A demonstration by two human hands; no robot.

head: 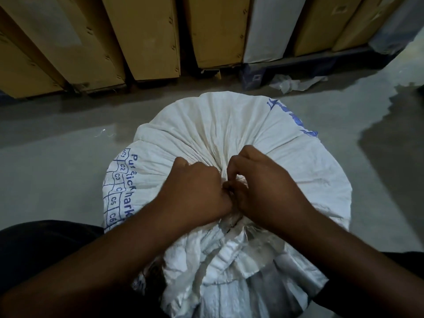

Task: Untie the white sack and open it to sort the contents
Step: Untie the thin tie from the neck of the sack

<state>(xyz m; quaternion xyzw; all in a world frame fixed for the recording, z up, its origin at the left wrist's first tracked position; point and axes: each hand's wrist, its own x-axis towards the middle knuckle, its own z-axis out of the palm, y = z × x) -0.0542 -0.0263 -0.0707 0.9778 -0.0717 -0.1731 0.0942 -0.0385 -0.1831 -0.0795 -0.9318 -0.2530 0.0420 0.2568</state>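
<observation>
A full white woven sack (206, 131) with blue print stands on the floor right in front of me. Its top is gathered into tight pleats that meet at a tied neck (226, 180) in the middle. My left hand (195, 191) and my right hand (263, 187) are pressed together over that neck, fingers curled and pinching at the tie. The tie itself is mostly hidden under my fingers. The loose frayed mouth of the sack (229, 255) fans out toward me below my hands.
Brown cardboard cartons (142, 35) and a white-wrapped one (273, 26) lean in a row along the far side. A dark blue pallet (298, 67) with a scrap of clear plastic (291, 83) lies at the back right. Grey concrete floor (57, 152) surrounds the sack.
</observation>
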